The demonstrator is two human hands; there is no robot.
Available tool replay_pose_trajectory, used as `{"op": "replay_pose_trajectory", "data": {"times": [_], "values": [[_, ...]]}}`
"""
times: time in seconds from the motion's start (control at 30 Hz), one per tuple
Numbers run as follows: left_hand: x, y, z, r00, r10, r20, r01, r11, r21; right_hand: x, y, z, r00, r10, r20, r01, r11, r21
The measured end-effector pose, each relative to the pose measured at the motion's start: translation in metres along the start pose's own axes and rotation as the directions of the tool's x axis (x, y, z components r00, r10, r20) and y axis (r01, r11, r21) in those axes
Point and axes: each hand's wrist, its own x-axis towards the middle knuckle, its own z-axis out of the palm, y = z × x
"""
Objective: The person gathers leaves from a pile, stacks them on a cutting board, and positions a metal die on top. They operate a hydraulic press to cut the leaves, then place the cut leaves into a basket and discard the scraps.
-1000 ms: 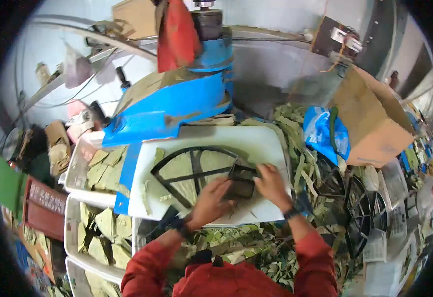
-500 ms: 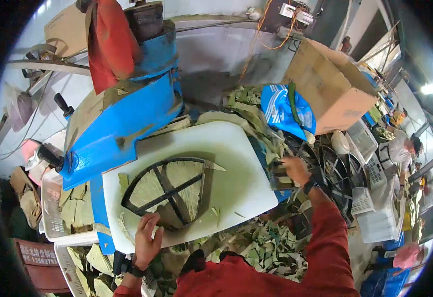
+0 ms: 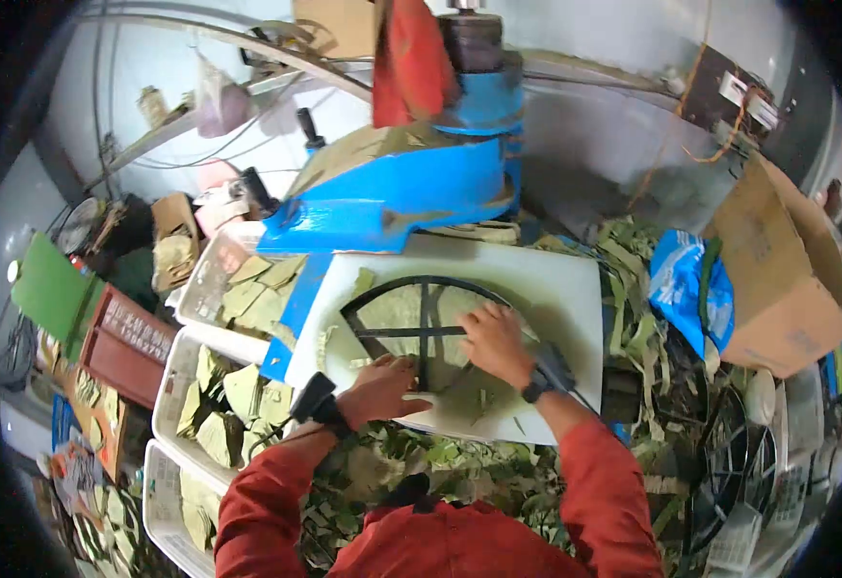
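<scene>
A black fan-shaped cutting die (image 3: 423, 331) with crossing ribs lies over pale green leaf pieces (image 3: 390, 310) on a white cutting board (image 3: 560, 289). At the die's lower edge, my left hand (image 3: 382, 387) has its fingers curled onto the frame and the thumb stretched toward the right. My right hand (image 3: 495, 339) grips the die's right side with bent fingers, which hide part of that edge. Thin green scraps (image 3: 483, 397) lie on the board below my right hand.
Behind the board stands a blue press arm (image 3: 392, 202) with black handles. White baskets (image 3: 166, 385) of leaf pieces line the left. At right are a cardboard box (image 3: 777, 260), a blue bag (image 3: 686, 289) and more black dies (image 3: 724, 462). Leaf scraps (image 3: 363, 482) pile up below the board.
My right hand has come from beyond the board's right edge onto the die. My left hand has moved from the board's near edge to the die's lower edge. The view has swung left.
</scene>
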Motion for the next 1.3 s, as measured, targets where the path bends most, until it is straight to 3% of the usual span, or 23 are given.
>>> {"op": "replay_pose_trajectory", "data": {"times": [0.03, 0.13, 0.17, 0.2, 0.23, 0.27, 0.33, 0.37, 0.43, 0.53, 0.6, 0.7, 0.73, 0.77, 0.8, 0.83, 0.87, 0.93, 1.0, 1.07, 1.2, 1.27, 1.3], "values": [[-0.001, 0.005, -0.002, 0.999, 0.032, 0.001, -0.032, 0.999, 0.042, 0.010, -0.001, 0.021, 0.998, -0.007, 0.062, 0.008, 1.000, -0.010], [-0.010, 0.007, 0.001, 0.976, 0.077, -0.203, -0.076, 0.997, 0.017, 0.026, -0.021, 0.029, 0.985, -0.011, 0.173, 0.023, 0.998, -0.066], [-0.005, -0.003, 0.013, 0.988, 0.060, -0.145, -0.059, 0.998, 0.010, 0.029, -0.021, 0.023, 0.981, 0.007, 0.193, 0.014, 0.994, -0.108], [-0.008, 0.002, 0.008, 0.986, 0.046, -0.159, -0.055, 0.997, -0.052, 0.024, -0.027, 0.022, 0.999, -0.046, 0.025, 0.048, 0.994, -0.102], [-0.011, 0.004, 0.008, 0.985, 0.022, -0.171, -0.046, 0.989, -0.137, 0.023, -0.039, 0.006, 0.997, -0.079, -0.027, 0.077, 0.995, -0.062], [-0.011, 0.001, 0.009, 0.985, 0.003, -0.175, -0.042, 0.975, -0.218, 0.018, -0.048, -0.003, 0.990, -0.132, -0.057, 0.126, 0.987, -0.099], [-0.010, -0.012, 0.011, 0.991, 0.105, -0.086, -0.114, 0.987, -0.109, 0.008, -0.057, -0.012, 0.993, -0.113, 0.015, 0.114, 0.989, -0.091], [-0.006, -0.007, 0.005, 0.989, 0.142, -0.048, -0.144, 0.988, -0.050, -0.001, -0.058, -0.021, 0.999, -0.046, 0.012, 0.046, 0.997, -0.061], [-0.012, 0.036, -0.028, 0.976, 0.172, -0.134, -0.157, 0.980, 0.119, -0.024, -0.051, -0.045, 0.993, 0.117, 0.003, -0.117, 0.993, 0.003], [-0.018, 0.047, -0.046, 0.880, 0.267, -0.392, -0.345, 0.927, -0.144, -0.081, -0.027, -0.082, 0.934, 0.357, -0.029, -0.355, 0.932, 0.068], [-0.014, 0.042, -0.060, 0.861, 0.172, -0.478, -0.287, 0.941, -0.178, -0.138, -0.008, -0.103, 0.876, 0.468, -0.115, -0.462, 0.884, 0.076], [0.006, -0.019, -0.036, 0.860, 0.038, -0.509, -0.152, 0.971, -0.184, -0.239, 0.001, -0.119, 0.741, 0.619, -0.259, -0.643, 0.766, -0.010], [0.013, -0.037, -0.027, 0.874, -0.001, -0.486, -0.107, 0.975, -0.193, -0.272, -0.003, -0.128, 0.696, 0.678, -0.237, -0.706, 0.706, -0.054], [0.020, -0.057, -0.017, 0.881, -0.039, -0.472, -0.050, 0.983, -0.175, -0.316, -0.002, -0.122, 0.651, 0.701, -0.291, -0.729, 0.684, 0.014], [0.027, -0.075, -0.006, 0.888, -0.078, -0.453, 0.007, 0.988, -0.157, -0.346, -0.012, -0.125, 0.580, 0.759, -0.295, -0.802, 0.596, -0.041], [0.038, -0.094, 0.007, 0.884, -0.074, -0.462, 0.033, 0.995, -0.096, -0.370, -0.021, -0.131, 0.405, 0.890, -0.208, -0.904, 0.424, 0.055], [0.049, -0.108, 0.016, 0.878, -0.069, -0.473, 0.059, 0.998, -0.036, -0.400, -0.027, -0.125, 0.299, 0.921, -0.249, -0.943, 0.325, 0.070], [0.072, -0.128, 0.018, 0.904, 0.037, -0.425, -0.019, 0.999, 0.045, -0.456, -0.028, -0.106, 0.205, 0.932, -0.300, -0.970, 0.235, 0.068], [0.099, -0.138, 0.012, 0.960, -0.026, -0.279, 0.027, 1.000, 0.000, -0.471, -0.031, -0.102, 0.038, 0.959, -0.283, -0.951, 0.122, 0.286], [0.115, -0.135, 0.004, 0.993, -0.012, -0.119, 0.006, 0.999, -0.051, -0.509, -0.017, -0.081, -0.013, 0.952, -0.306, -0.832, 0.159, 0.532], [0.123, -0.127, -0.012, 0.991, -0.129, 0.034, 0.128, 0.991, 0.034, -0.543, -0.001, -0.043, 0.002, 0.940, -0.341, -0.817, 0.198, 0.541], [0.121, -0.137, -0.008, 0.981, -0.183, 0.056, 0.182, 0.983, 0.031, -0.552, 0.007, -0.035, 0.078, 0.946, -0.314, -0.887, 0.210, 0.411], [0.119, -0.139, -0.010, 0.974, -0.212, 0.078, 0.211, 0.977, 0.025, -0.555, 0.012, -0.039, 0.189, 0.945, -0.268, -0.938, 0.255, 0.236]]}}
